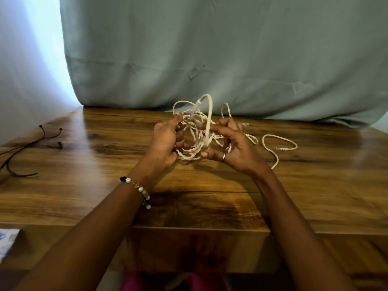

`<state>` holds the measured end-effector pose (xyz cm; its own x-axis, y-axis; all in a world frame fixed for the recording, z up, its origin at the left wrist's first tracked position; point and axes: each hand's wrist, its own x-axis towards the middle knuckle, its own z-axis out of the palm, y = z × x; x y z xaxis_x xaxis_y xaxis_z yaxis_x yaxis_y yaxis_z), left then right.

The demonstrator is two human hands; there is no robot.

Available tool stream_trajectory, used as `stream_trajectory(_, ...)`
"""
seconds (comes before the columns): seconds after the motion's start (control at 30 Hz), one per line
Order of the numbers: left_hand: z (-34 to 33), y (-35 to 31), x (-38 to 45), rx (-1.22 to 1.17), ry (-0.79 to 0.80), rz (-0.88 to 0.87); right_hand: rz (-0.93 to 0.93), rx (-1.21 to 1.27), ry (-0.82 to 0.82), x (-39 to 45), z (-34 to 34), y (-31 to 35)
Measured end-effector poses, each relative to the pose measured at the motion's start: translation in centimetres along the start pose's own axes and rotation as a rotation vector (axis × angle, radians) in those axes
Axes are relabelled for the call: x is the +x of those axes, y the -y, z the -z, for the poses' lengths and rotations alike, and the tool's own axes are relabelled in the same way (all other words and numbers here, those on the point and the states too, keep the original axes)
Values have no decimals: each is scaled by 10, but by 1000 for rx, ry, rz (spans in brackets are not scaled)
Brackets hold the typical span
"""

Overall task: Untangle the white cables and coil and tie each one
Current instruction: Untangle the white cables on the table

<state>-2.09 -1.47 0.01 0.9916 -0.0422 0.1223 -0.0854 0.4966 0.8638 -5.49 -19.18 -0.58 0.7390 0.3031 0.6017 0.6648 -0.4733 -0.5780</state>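
Now, from the head camera, we have the white cables (196,133) bunched in a loose tangle between our two hands, lifted just above the wooden table (105,185) near its far edge, in front of the grey-green curtain (210,49). Our left hand (165,143) has its fingers curled round the left side of the bundle, thumb up against the top strands. Our right hand (233,145), with a ring (224,157) on it, is half open; its forefinger reaches leftward into the knot and seems hooked on the tall upright loop (206,114), while the thumb sits below the strands.

That loop stands nearly vertical, directly left of the right fingertips, so the right hand is nearer to it. A free tail (273,148) trails from the bundle rightward across the table, curling round to a small plug (281,148); we judge that the coming pull should go toward that side.

Dark cords (27,148) lie well apart at the left. A beaded bracelet (138,190) circles the left wrist. We can read no brand, label or writing anywhere.
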Motion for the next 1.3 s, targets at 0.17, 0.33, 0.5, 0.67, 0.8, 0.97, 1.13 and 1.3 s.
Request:
stream_trajectory(0.17,0,3,5,-123,-62,32,123,-390,-49,-2,-4,-9)
stream_trajectory(0.33,4,3,10,-433,-45,108,262,-693,-30,-1,-5,-10)
stream_trajectory(0.5,2,1,8,-359,-161,21,333,-454,50,-4,-10,-5)
stream_trajectory(0.67,-7,1,-1,-269,-59,4,163,-181,220,-5,-8,-2)
stream_trajectory(0.8,-14,1,-10,-98,157,-25,108,89,191,-3,-8,5)
stream_trajectory(0.97,-11,16,-12,227,261,-76,51,449,-22,-6,-2,13)
stream_trajectory(1.13,-11,15,-16,542,388,-246,178,251,-156,-2,-8,3)
stream_trajectory(1.3,-12,12,-18,452,426,-237,85,361,-311,-1,-10,11)
